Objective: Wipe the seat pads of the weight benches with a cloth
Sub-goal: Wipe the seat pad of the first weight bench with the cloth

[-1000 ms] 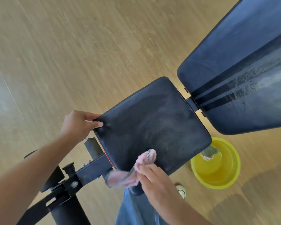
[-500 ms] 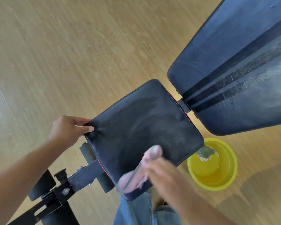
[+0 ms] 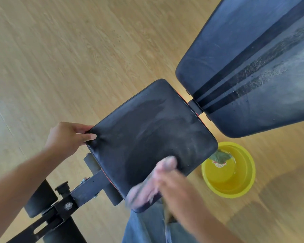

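Observation:
The black seat pad [image 3: 151, 130] of a weight bench fills the middle of the view, dusty with smear marks across it. My left hand [image 3: 68, 137] grips its left corner, thumb on top. My right hand [image 3: 172, 179] is blurred with motion at the pad's near edge and holds a pink cloth [image 3: 142, 192] pressed against that edge. The larger back pad [image 3: 253, 67], dark blue with black stripes and a wet, streaky right part, rises at the upper right.
A yellow bucket [image 3: 249, 174] with water and a greenish cloth [image 3: 220, 156] stands on the wooden floor right of the seat. The bench's black frame and foam rollers [image 3: 63, 202] lie at lower left. My jeans-clad leg [image 3: 147, 228] is below the seat.
My right hand with the pink cloth has swept along the seat pad's near edge towards the right. My left hand keeps its hold on the left corner.

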Demonstrator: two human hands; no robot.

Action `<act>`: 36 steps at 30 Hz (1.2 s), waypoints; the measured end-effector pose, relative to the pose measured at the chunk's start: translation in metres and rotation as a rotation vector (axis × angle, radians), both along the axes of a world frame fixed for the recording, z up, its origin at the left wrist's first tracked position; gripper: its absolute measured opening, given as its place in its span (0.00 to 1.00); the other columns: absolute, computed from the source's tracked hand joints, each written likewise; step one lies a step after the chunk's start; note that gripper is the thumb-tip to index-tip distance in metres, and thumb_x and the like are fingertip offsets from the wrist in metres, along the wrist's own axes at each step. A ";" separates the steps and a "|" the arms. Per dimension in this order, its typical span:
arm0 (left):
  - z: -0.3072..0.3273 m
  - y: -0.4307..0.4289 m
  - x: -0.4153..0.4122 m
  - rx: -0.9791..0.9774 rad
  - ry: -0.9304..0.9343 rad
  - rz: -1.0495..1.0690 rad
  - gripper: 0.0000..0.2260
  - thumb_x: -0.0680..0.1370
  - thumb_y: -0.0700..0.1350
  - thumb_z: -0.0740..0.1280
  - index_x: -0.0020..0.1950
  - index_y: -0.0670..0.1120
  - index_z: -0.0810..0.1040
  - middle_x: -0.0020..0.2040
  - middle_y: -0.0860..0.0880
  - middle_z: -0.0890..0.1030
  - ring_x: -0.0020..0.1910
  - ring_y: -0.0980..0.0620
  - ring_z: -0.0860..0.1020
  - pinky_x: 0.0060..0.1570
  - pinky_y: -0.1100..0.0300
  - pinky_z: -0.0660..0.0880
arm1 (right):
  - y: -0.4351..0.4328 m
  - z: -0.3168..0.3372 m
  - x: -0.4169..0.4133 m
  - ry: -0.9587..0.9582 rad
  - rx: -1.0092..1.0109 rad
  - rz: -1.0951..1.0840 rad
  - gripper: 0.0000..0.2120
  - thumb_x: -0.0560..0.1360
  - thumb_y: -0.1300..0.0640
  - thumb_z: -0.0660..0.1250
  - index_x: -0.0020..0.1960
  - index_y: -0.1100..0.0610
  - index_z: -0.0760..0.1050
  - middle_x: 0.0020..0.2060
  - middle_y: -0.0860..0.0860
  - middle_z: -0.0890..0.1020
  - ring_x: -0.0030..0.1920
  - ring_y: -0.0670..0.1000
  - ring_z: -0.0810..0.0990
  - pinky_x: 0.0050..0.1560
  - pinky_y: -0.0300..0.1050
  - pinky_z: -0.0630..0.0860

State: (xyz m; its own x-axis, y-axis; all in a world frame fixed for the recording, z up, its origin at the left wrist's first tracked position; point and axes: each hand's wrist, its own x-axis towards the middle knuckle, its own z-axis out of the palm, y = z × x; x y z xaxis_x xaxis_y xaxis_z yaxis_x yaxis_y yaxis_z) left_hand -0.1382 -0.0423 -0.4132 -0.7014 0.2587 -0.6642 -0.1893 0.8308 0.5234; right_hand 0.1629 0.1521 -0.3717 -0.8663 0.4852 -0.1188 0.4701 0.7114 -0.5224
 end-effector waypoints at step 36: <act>0.015 0.015 0.012 -0.026 0.042 -0.005 0.11 0.72 0.42 0.77 0.47 0.59 0.88 0.43 0.55 0.88 0.45 0.50 0.87 0.46 0.60 0.81 | 0.010 -0.042 -0.059 0.192 0.170 -0.477 0.07 0.78 0.68 0.68 0.51 0.64 0.85 0.48 0.57 0.81 0.54 0.53 0.74 0.55 0.53 0.78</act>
State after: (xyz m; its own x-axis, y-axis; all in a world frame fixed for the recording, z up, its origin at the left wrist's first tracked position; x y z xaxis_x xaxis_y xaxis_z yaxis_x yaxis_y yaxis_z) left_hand -0.1266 -0.0272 -0.3979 -0.7278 0.2449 -0.6406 -0.1636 0.8451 0.5089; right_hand 0.1038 0.1621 -0.4141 -0.5436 0.8285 0.1345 0.6687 0.5243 -0.5273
